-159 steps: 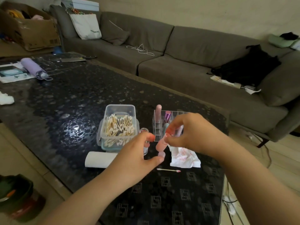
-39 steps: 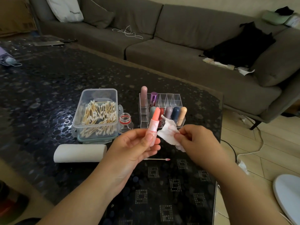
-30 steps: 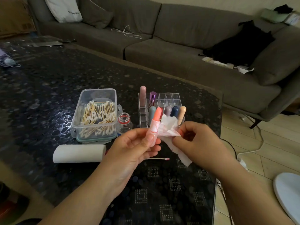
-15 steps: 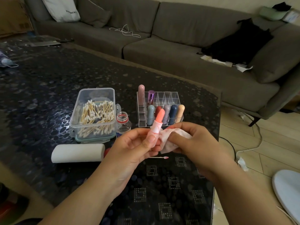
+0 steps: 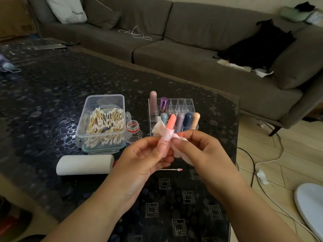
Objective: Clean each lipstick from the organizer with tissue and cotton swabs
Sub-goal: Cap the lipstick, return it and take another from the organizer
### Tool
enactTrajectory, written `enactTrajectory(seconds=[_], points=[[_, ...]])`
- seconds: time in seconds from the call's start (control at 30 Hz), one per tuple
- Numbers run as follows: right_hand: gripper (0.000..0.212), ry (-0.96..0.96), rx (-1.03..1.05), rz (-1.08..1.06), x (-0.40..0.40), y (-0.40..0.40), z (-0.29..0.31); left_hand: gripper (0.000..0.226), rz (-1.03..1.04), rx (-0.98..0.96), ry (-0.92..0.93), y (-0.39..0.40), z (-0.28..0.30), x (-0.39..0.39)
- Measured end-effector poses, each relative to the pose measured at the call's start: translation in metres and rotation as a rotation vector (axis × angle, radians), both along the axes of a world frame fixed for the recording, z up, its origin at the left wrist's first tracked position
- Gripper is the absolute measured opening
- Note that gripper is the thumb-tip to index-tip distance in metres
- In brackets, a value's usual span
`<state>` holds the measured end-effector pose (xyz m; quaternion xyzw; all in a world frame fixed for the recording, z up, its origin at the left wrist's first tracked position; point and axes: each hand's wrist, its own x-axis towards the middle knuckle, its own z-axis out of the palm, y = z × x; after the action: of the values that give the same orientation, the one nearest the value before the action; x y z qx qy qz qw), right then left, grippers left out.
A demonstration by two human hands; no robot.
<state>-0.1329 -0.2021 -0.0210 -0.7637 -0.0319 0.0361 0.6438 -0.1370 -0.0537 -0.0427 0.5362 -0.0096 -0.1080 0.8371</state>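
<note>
My left hand point(image 5: 143, 158) holds a coral-capped pink lipstick point(image 5: 170, 124) upright over the table's near edge. A stained white tissue point(image 5: 158, 126) is wrapped around the tube's middle, and my right hand point(image 5: 197, 151) pinches that tissue against it. Just behind stands the clear acrylic organizer point(image 5: 188, 103) with several lipsticks upright in its slots. A clear box of cotton swabs point(image 5: 103, 123) sits to its left. One used swab with a pink tip point(image 5: 172, 169) lies on the table under my hands.
A small open bottle with a red neck point(image 5: 133, 131) stands between swab box and organizer. A white tissue roll point(image 5: 84, 165) lies in front of the box. The dark patterned table point(image 5: 52, 88) ends at my right above a floor with cables point(image 5: 265, 161). A grey sofa point(image 5: 192, 46) runs behind.
The tissue, held loose beside the lipstick a second ago, is now wrapped around the tube. My right hand has moved in against it. The left hand keeps the lipstick upright.
</note>
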Motion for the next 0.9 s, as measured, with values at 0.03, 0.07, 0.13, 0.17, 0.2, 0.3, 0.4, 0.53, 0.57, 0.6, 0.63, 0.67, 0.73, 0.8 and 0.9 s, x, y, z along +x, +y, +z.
enactTrajectory(seconds=[0.03,0.07,0.13,0.17,0.2,0.3,0.4,0.53,0.57,0.6,0.63,0.67,0.73,0.8,0.9], points=[[0.011,0.002,0.009,-0.012,0.0,0.0,-0.001,0.03,0.002,-0.004,0.0,0.0,0.0,0.0],[0.011,-0.009,0.003,-0.034,0.001,0.0,-0.002,0.029,0.005,-0.012,0.0,-0.001,0.0,0.0],[0.011,-0.048,-0.031,-0.072,0.002,-0.001,-0.003,0.028,0.009,-0.019,0.003,-0.002,-0.001,-0.001],[0.011,-0.063,-0.037,-0.078,0.002,-0.002,-0.003,0.029,0.01,-0.018,0.005,-0.002,-0.001,-0.001],[0.01,-0.07,-0.03,-0.078,0.001,-0.002,-0.002,0.031,0.009,-0.016,0.007,-0.002,-0.001,-0.001],[0.013,-0.056,0.042,-0.079,0.001,-0.002,-0.001,0.034,0.008,-0.007,0.004,-0.002,-0.001,-0.001],[0.018,-0.035,0.11,-0.102,0.003,-0.002,-0.002,0.032,0.004,-0.009,0.005,-0.003,-0.001,-0.001],[0.03,0.018,0.165,-0.014,0.005,-0.004,-0.002,0.028,0.007,-0.019,0.006,-0.003,-0.002,-0.001],[0.035,0.038,0.2,0.021,0.005,-0.004,-0.001,0.029,0.005,-0.016,0.002,-0.002,-0.002,-0.001],[0.039,0.065,0.252,0.051,0.005,-0.004,0.0,0.03,0.002,-0.015,0.0,-0.002,-0.002,0.0],[0.041,0.096,0.313,0.076,0.005,-0.005,0.001,0.03,0.0,-0.013,-0.002,-0.001,-0.002,0.0],[0.041,0.125,0.374,0.1,0.005,-0.006,0.002,0.03,-0.003,-0.01,-0.003,0.0,-0.002,0.0],[0.032,0.168,0.465,0.154,0.005,-0.007,0.004,0.029,-0.012,-0.002,-0.007,0.001,-0.002,0.001],[0.028,0.195,0.513,0.215,0.006,-0.009,0.005,0.024,-0.025,-0.009,-0.013,0.0,-0.001,0.001],[0.03,0.192,0.501,0.265,0.007,-0.011,0.004,0.03,-0.032,-0.025,-0.022,0.0,-0.001,0.0]])
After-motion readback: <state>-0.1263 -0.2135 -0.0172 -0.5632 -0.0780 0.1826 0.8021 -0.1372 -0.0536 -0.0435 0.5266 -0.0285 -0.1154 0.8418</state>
